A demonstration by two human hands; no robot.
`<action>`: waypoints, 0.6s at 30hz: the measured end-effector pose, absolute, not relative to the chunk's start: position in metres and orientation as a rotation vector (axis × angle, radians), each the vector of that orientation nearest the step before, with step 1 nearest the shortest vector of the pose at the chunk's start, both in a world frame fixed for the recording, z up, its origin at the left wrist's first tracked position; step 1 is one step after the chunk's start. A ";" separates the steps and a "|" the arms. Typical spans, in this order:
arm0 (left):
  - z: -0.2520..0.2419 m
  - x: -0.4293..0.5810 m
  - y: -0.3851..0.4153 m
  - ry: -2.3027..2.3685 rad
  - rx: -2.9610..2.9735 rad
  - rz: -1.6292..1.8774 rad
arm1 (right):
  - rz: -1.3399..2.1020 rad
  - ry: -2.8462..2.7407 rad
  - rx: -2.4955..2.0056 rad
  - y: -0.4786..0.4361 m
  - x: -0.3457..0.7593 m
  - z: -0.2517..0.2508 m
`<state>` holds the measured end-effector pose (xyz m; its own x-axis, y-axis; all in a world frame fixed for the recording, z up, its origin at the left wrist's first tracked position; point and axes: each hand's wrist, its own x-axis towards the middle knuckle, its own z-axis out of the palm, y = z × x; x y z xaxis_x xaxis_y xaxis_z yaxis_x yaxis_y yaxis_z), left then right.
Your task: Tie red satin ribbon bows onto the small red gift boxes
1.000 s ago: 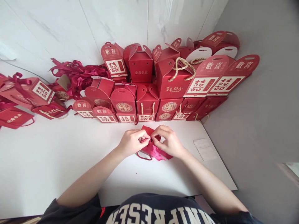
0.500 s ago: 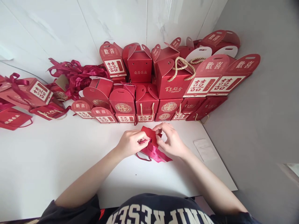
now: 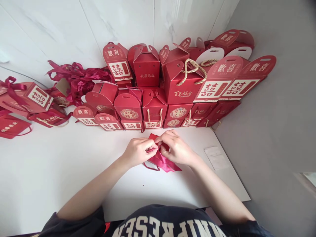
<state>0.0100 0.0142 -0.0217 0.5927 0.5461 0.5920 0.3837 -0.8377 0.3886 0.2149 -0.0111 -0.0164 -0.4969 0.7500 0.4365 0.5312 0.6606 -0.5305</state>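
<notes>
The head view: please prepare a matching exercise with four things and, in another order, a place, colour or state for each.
Column 1
1. Left hand
2. Ribbon end
3. Heap of ribbons
4. Pale flat sheet

Column 2
A. near the back wall
B. on the table, right of the right hand
C. thumb and finger pinched together
D. bright pink

Pairs: 1-C, 2-D, 3-A, 4-B

Smooth, glossy satin-like ribbon [image 3: 165, 162]
</notes>
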 end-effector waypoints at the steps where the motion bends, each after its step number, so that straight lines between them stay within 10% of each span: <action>1: -0.022 0.010 0.014 0.773 2.600 1.077 | 0.391 -2.192 -1.022 -0.011 0.215 -0.016; 18: -0.027 0.013 0.015 0.864 2.561 1.130 | 0.682 -2.094 -0.981 -0.013 0.218 -0.019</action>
<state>0.0128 0.0152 -0.0266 0.5336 0.5911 0.6049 0.4284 -0.8056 0.4093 0.2185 -0.0128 -0.0192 -0.4557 0.8055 0.3789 0.4281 0.5715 -0.7001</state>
